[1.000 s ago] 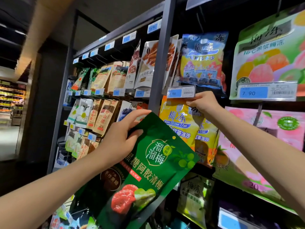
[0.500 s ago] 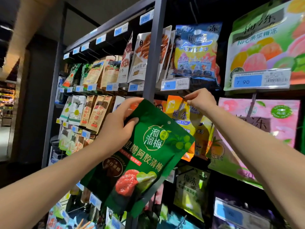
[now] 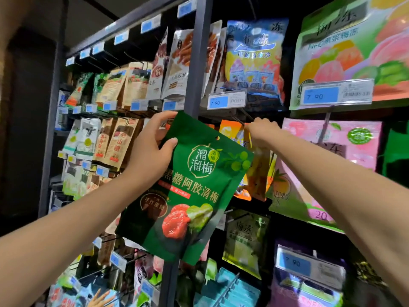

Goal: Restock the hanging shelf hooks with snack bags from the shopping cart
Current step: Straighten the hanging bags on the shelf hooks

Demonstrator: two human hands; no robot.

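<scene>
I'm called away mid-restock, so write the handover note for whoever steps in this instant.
Left grip: holds the green snack bag by its top-left corner, before the shelf post.
Right grip: pinches the top of the orange bag at its hook.
Done: green snack bag up at the shelf.
Left: hang it by its hole on a hook. Cart not in view.

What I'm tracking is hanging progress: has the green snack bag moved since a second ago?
Yes, upward. The green snack bag in the left hand now nearly reaches the height of the 7.90 price tag; earlier it was clearly lower.
</scene>
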